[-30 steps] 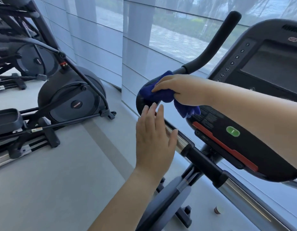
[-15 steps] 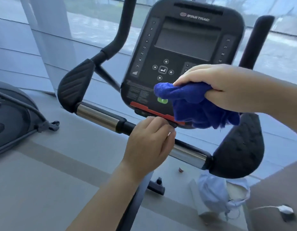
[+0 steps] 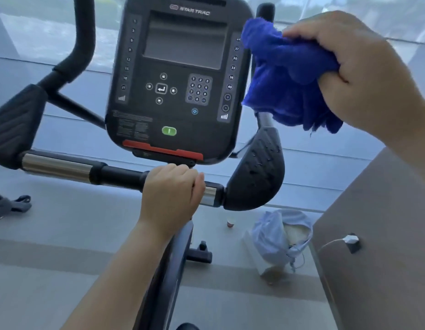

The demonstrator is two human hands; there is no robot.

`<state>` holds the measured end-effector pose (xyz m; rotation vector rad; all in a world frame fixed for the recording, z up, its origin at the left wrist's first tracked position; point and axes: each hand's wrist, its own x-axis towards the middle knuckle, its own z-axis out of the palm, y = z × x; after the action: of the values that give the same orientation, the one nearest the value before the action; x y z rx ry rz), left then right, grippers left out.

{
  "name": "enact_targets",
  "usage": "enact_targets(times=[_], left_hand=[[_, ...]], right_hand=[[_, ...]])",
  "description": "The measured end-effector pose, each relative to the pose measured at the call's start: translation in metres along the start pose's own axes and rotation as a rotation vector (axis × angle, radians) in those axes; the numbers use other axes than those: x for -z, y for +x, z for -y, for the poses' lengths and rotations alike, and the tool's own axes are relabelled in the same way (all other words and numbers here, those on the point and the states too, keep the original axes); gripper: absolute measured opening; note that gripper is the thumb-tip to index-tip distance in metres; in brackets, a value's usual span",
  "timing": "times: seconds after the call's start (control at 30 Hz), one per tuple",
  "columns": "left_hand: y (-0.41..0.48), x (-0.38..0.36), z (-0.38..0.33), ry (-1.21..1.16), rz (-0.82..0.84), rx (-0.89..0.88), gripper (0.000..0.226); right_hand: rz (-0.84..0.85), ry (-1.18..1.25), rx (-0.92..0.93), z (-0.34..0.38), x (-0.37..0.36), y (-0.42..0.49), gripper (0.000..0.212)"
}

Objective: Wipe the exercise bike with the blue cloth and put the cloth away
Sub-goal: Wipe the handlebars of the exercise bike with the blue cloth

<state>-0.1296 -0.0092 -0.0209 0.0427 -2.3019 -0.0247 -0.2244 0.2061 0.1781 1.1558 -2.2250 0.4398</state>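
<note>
The exercise bike's black console [image 3: 180, 86] faces me at centre, with a horizontal handlebar [image 3: 63, 169] of black and chrome sections below it. My left hand [image 3: 171, 198] is wrapped around that bar just under the console's red strip. My right hand [image 3: 354, 75] holds the bunched blue cloth [image 3: 285, 75] at the upper right, against the right upright grip [image 3: 266, 10], most of which the cloth hides. A black padded rest [image 3: 256, 172] curves up at the bar's right end.
A second padded rest [image 3: 16, 125] sits at the bar's left end. On the floor lie a pale blue bag [image 3: 278, 236] and a small bottle [image 3: 230, 223]. A brown wall [image 3: 385, 258] with a plugged charger [image 3: 350, 240] stands on the right. Windows fill the background.
My view swung from the left handle to the console front. The right hand carried the cloth from the console's lower face up to the right upright grip. My left hand closed on the handlebar.
</note>
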Motion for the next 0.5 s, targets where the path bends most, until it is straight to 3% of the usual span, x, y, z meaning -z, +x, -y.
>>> enact_targets(times=[0.1, 0.27, 0.43, 0.5], left_hand=[[-0.001, 0.001, -0.001, 0.001, 0.022, 0.013, 0.044], [0.002, 0.005, -0.003, 0.008, 0.091, 0.037, 0.043], [0.002, 0.005, -0.003, 0.011, 0.164, 0.031, 0.047], [0.002, 0.005, -0.004, 0.026, 0.16, 0.052, 0.048]], right_hand=[[0.097, -0.072, 0.066, -0.007, -0.017, -0.027, 0.055], [0.522, -0.088, 0.127, 0.002, -0.08, -0.091, 0.066], [0.637, 0.35, -0.186, -0.003, -0.061, -0.079, 0.047], [0.565, 0.28, -0.233, 0.0, -0.074, -0.074, 0.051]])
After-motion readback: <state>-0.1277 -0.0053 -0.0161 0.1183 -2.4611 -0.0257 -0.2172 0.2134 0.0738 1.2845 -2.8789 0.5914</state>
